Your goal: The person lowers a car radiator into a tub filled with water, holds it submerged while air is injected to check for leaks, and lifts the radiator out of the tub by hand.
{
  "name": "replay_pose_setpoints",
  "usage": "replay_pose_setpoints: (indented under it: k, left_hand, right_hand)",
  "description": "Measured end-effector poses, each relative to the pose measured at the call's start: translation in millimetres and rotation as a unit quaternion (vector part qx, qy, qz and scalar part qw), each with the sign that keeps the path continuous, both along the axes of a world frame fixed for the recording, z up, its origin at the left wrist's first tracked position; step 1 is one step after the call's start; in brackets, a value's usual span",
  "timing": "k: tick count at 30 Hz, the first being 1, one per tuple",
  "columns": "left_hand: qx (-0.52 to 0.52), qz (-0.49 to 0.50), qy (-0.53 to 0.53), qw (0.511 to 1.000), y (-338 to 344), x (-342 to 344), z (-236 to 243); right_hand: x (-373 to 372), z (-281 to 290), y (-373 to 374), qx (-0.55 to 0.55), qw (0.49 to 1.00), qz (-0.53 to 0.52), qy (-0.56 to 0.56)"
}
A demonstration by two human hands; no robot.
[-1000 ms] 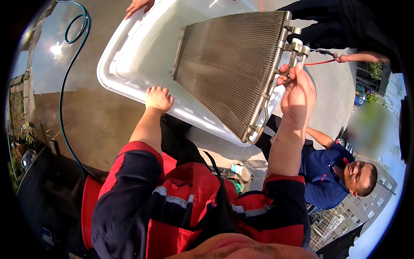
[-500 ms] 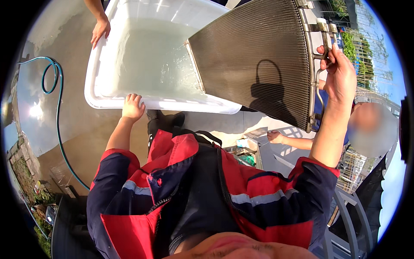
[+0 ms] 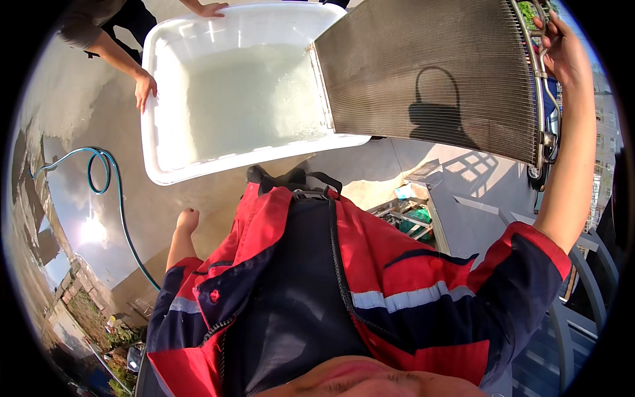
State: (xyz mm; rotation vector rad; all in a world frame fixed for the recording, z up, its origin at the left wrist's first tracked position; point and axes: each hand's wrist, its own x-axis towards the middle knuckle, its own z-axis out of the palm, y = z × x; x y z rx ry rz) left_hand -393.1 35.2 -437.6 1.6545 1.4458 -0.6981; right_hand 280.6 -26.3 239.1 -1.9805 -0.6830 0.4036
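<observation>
A large finned radiator (image 3: 436, 66) leans at a slant, its lower edge inside the white plastic tub (image 3: 225, 169). Cloudy water (image 3: 245, 106) fills part of the tub. My right hand (image 3: 569, 56) grips the metal pipes along the radiator's outer edge with the arm stretched far out. Off the tub, below its near rim, my left hand (image 3: 188, 220) hangs with fingers curled and nothing visible in it. A shadow falls across the fins.
Another person's hand (image 3: 145, 89) rests on the tub's left rim, and a second hand (image 3: 213, 10) touches its far rim. A teal hose (image 3: 122, 205) curls over the wet ground at left. A crate of scraps (image 3: 417, 218) and grey metal framing (image 3: 562, 331) stand at right.
My left hand has let go of the tub's near rim and dropped back. The radiator and my right hand appear farther right in view. The other person's second hand has come into view.
</observation>
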Motion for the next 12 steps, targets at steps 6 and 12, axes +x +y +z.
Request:
replay_pose_setpoints:
  k: [6,12]
  left_hand:
    - [0.020,0.026,-0.095,0.995,19.7,55.0,51.0]
    - [-0.007,-0.043,-0.053,0.998,19.0,43.2,26.6]
  right_hand:
    - [69.7,16.4,-36.3,-0.006,1.000,-0.014,-0.017]
    - [97.5,48.2,-84.3,0.021,0.995,-0.058,-0.080]
